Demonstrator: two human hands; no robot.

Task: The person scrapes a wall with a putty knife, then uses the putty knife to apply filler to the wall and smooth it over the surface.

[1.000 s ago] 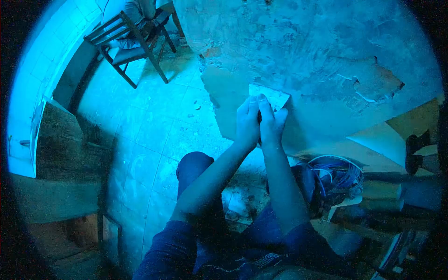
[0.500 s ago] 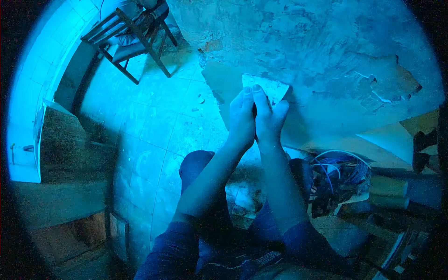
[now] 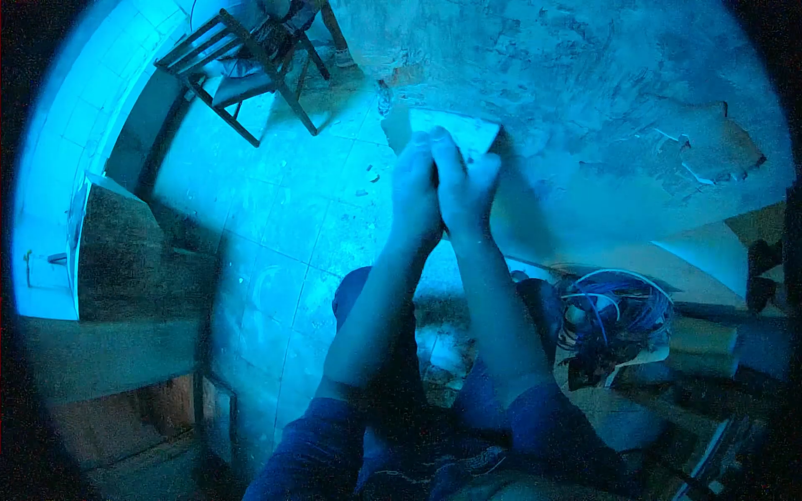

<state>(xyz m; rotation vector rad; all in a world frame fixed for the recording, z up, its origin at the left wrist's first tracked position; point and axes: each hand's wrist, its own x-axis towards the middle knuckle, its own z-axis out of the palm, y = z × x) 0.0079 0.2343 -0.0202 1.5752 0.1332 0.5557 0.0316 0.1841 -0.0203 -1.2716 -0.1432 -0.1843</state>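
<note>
Both my hands grip a pale, flat, roughly rectangular plate (image 3: pixel 468 127), its upper edge against a rough, patchy wall (image 3: pixel 601 192). It resembles a wide scraper blade, but any handle is hidden by my fingers. My left hand (image 3: pixel 415 188) closes on its lower left side. Beside and touching it, my right hand (image 3: pixel 464 190) is also closed, and the two thumbs lie side by side along the plate's lower edge. My fingers are mostly hidden behind the plate and palms.
A dark wooden chair (image 3: pixel 255 71) stands at the upper left, with items on it partly cut off. At lower right lies a tangle of cables (image 3: pixel 616 305). A peeling patch (image 3: pixel 723 146) marks the wall. Cabinet-like furniture (image 3: pixel 125 250) lines the left; tiled floor (image 3: pixel 267 225) lies between.
Both hands and the plate have moved up and slightly left along the wall, staying together. The rest of the scene has shifted a little to the right.
</note>
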